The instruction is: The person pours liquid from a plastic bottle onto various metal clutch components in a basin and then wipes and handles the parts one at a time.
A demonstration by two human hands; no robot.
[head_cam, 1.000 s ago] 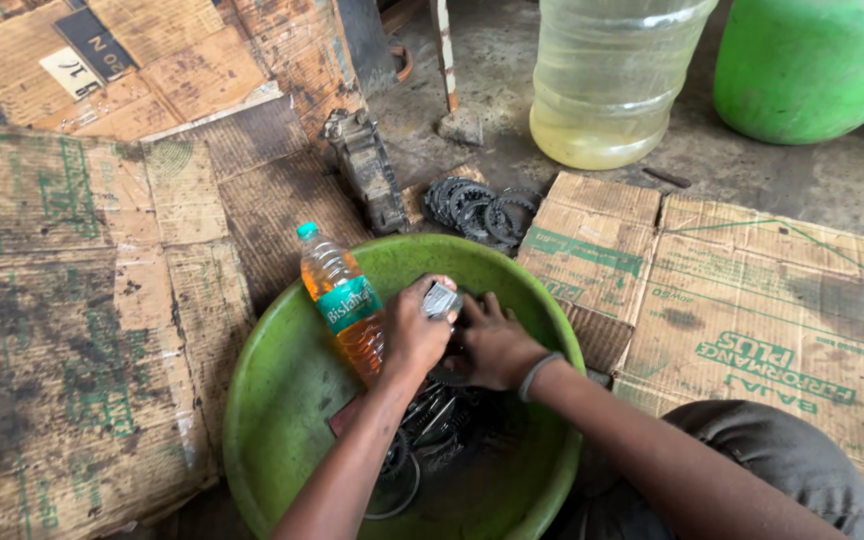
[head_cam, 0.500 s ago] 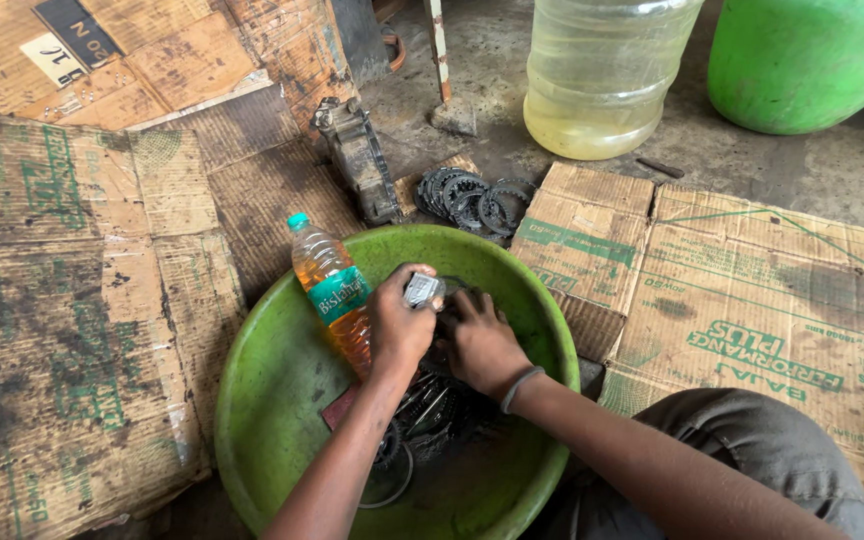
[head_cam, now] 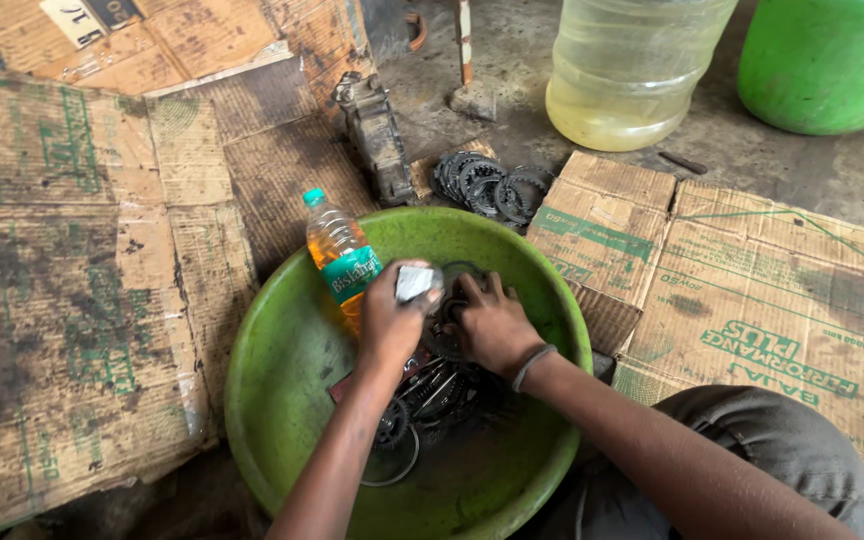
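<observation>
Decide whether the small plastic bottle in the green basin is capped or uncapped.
Capped: the bottle carries a teal cap on its neck, with orange liquid below. It leans inside the green basin beside the left hand.

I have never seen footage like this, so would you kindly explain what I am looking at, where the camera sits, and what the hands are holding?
There is no machine here: a person works with two bare hands, filmed by a camera worn on the head and looking down. Both hands are inside a large green basin that stands on flattened cardboard. The left hand holds a small pale pad or cloth. The right hand grips a dark round metal part, partly hidden. More dark metal parts lie in the basin, and a small bottle of orange liquid stands at its edge. Beyond are a stack of metal rings, a big clear jug and a green container.
</observation>
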